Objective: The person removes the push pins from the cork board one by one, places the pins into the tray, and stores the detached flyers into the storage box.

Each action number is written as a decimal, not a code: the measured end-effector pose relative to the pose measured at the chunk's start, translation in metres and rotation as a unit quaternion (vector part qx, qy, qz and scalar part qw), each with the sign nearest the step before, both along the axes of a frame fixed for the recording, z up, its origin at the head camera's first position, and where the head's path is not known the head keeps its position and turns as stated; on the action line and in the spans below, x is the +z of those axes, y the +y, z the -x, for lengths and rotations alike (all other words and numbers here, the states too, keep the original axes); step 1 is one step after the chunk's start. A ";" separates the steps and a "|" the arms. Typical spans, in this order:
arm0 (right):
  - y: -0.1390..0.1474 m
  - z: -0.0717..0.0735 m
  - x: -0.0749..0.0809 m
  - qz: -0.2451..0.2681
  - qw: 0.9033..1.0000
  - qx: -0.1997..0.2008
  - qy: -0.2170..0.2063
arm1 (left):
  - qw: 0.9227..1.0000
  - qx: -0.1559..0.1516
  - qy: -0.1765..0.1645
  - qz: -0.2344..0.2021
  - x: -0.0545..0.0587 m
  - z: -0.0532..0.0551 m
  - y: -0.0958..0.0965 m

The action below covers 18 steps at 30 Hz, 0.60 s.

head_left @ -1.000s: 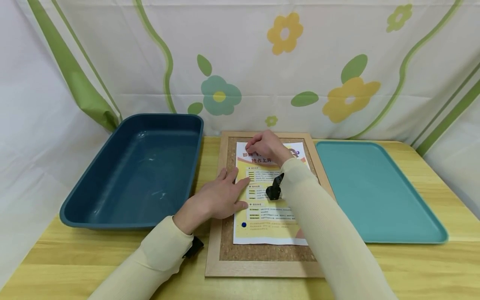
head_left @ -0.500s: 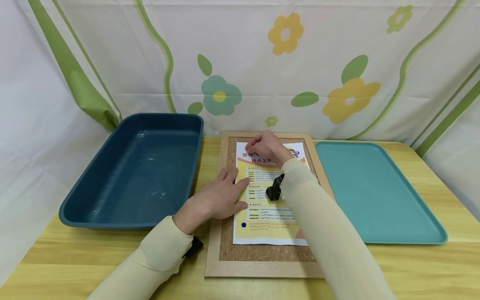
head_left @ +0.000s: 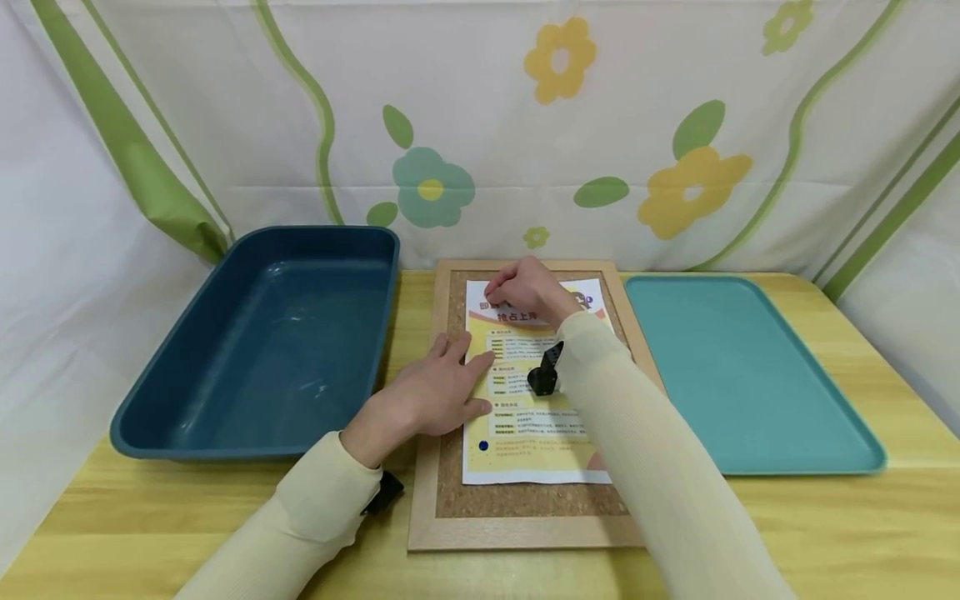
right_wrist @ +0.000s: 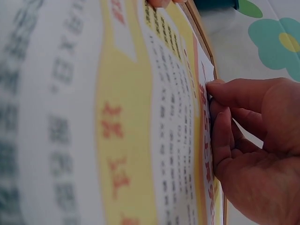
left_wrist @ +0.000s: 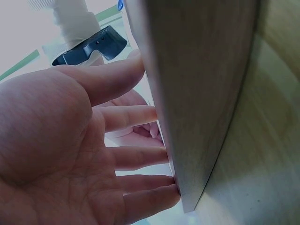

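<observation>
A printed yellow and white poster (head_left: 525, 467) lies on a wood-framed cork board (head_left: 457, 500). My left hand (head_left: 431, 392) rests spread across the board's left side, fingertips on the poster's left edge. In the left wrist view its fingers (left_wrist: 136, 157) reach straight over the frame edge (left_wrist: 201, 93). My right hand (head_left: 528, 287) is at the poster's upper left corner, thumb and fingertips pinched on something small that they hide. The right wrist view shows that thumb (right_wrist: 234, 91) right at the paper. A blue pushpin (head_left: 483, 446) stands in the poster's lower left corner.
A deep dark blue tub (head_left: 255, 358) stands left of the board on the wooden table (head_left: 187, 533). To the right lies a flat teal tray (head_left: 750, 375). A flowered curtain (head_left: 487, 125) hangs close behind the board.
The head view has shifted slightly, moving the whole scene a little left and up. Both hands keep their places on the poster, with no other visible change.
</observation>
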State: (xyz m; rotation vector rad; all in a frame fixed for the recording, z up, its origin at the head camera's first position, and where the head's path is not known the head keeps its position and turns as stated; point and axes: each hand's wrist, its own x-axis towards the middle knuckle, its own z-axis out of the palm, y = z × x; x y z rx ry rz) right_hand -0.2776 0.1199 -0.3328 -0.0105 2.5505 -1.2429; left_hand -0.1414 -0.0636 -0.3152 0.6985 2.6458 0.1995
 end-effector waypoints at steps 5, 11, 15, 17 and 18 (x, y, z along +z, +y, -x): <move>0.000 0.000 0.001 -0.003 1.000 0.003 0.001 | 1.000 0.002 0.000 -0.005 0.001 0.000 -0.001; -0.002 -0.002 0.003 0.000 1.000 0.005 -0.003 | 1.000 0.001 0.002 -0.012 0.002 -0.001 -0.002; 0.001 -0.003 0.002 0.004 1.000 0.009 -0.002 | 1.000 0.000 0.001 -0.010 0.001 -0.001 -0.001; 0.003 -0.004 0.001 0.008 1.000 0.012 0.000 | 1.000 -0.001 0.000 -0.010 0.001 -0.001 -0.001; 0.004 -0.004 0.001 0.010 1.000 0.014 0.001 | 1.000 -0.001 0.000 -0.011 0.001 -0.001 0.000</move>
